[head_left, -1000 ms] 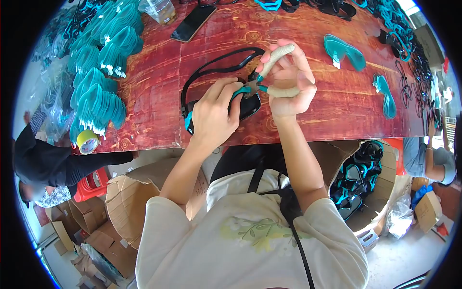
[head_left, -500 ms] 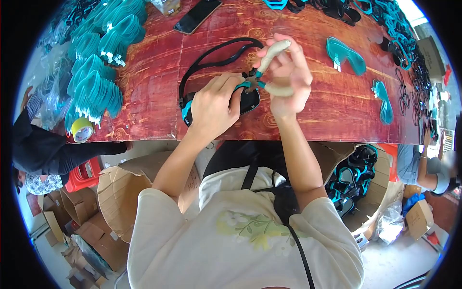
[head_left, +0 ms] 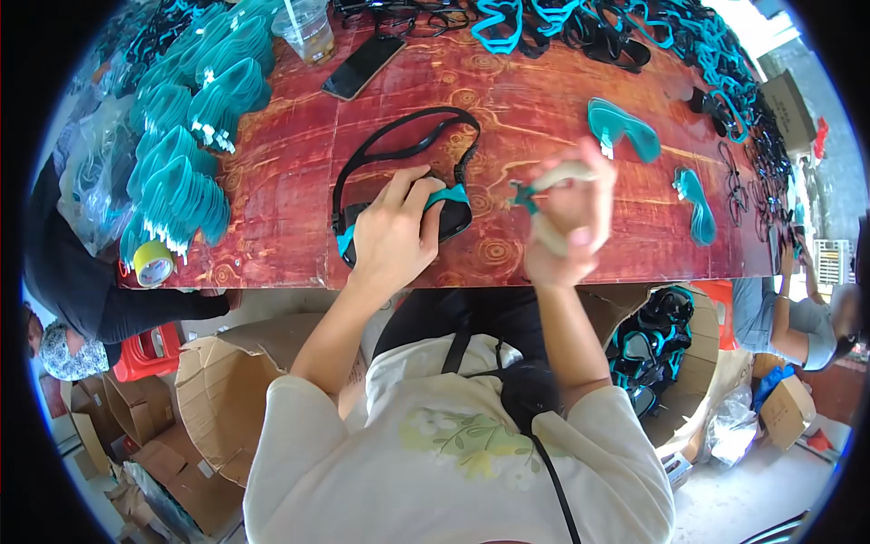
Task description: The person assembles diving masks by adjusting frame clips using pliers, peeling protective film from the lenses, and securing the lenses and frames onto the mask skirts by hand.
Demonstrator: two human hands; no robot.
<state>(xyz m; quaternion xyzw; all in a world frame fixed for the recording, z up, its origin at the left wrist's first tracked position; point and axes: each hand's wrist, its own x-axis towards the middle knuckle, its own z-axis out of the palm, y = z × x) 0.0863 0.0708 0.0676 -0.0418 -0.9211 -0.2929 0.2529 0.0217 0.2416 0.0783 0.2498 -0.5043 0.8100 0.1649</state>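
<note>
My left hand (head_left: 391, 234) grips a diving mask (head_left: 456, 218) with a dark lens and teal edging, which lies near the front of the table. The mask's black strap (head_left: 412, 113) loops out behind it across the wood. To the right of the mask, my right hand (head_left: 584, 231) is closed around a pair of pliers (head_left: 524, 196) with pale wrapped handles. The pliers' teal-marked head points left, apart from the mask. Motion blurs the right hand and the pliers.
Stacked teal lens-shaped pieces (head_left: 181, 195), yellow tape (head_left: 153, 264), a phone (head_left: 364, 68) and a drink cup (head_left: 306, 36) are on the table (head_left: 299, 218). Loose teal pieces (head_left: 625, 129) lie right. Below stand cardboard boxes (head_left: 222, 390), one holding masks (head_left: 648, 349). Other people are at both sides.
The pliers in my right hand have come off the mask's strap end and moved right and down. My left hand stays on the mask. The camera view has shifted slightly.
</note>
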